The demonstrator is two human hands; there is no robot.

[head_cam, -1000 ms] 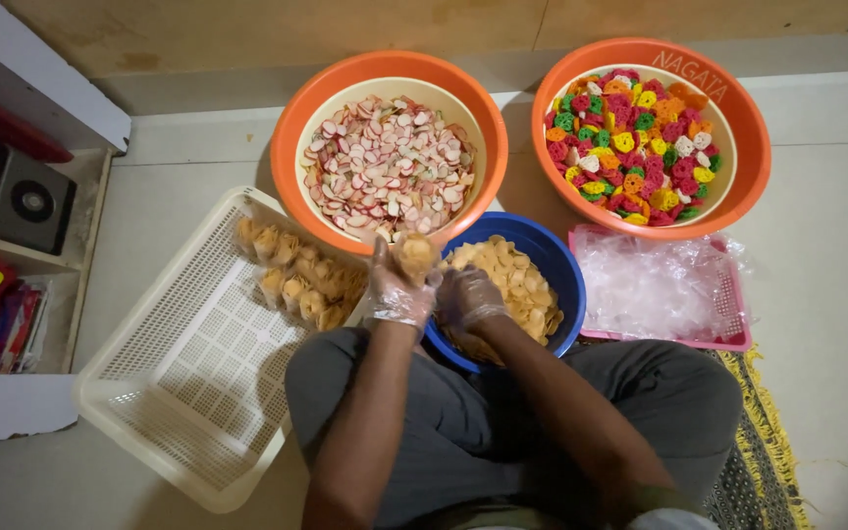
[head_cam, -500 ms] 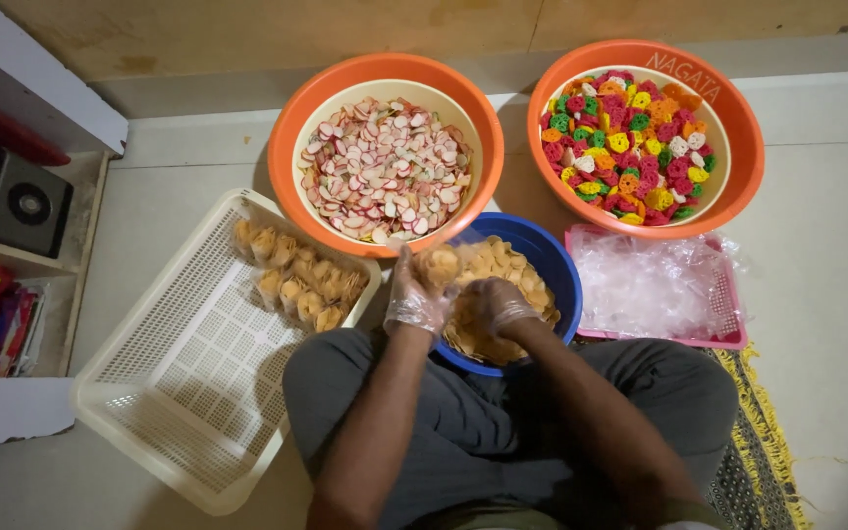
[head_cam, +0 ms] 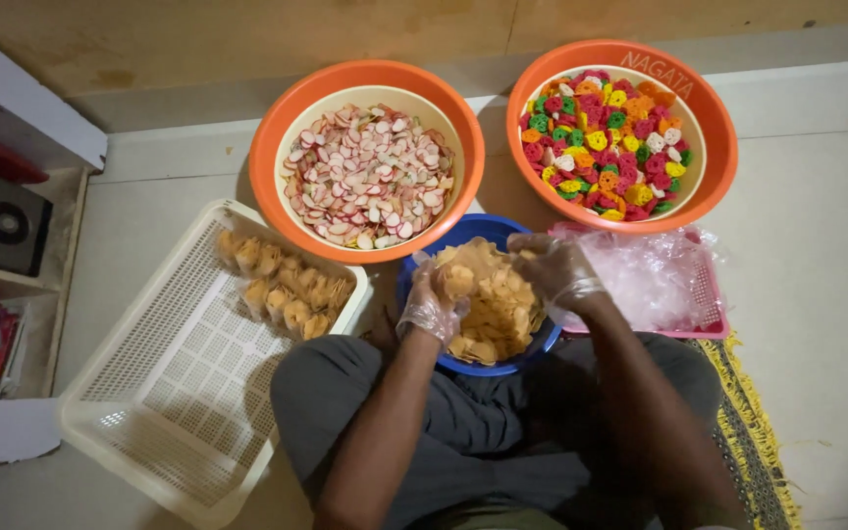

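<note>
I sit cross-legged on the floor with clear plastic gloves on both hands. My left hand (head_cam: 432, 306) holds a small stack of yellow chips (head_cam: 459, 282) above the blue bowl (head_cam: 474, 229), which is full of the same chips. My right hand (head_cam: 558, 271) hovers over the bowl's right rim with its fingers apart, right beside the heap of clear plastic bags (head_cam: 652, 277) in a pink tray (head_cam: 711, 325). Nothing shows in its grasp.
A white mesh basket (head_cam: 149, 393) on my left holds several packed bags of yellow chips (head_cam: 282, 287). An orange bowl (head_cam: 275, 147) of pink-and-white crackers and another orange bowl (head_cam: 720, 147) of multicoloured crackers stand behind. A shelf (head_cam: 2, 226) is far left, a fringed rug (head_cam: 750, 422) at the right.
My right hand has come out of the chips and moved right, to the bowl's rim by the plastic bags. My left hand has lowered slightly, still holding chips.
</note>
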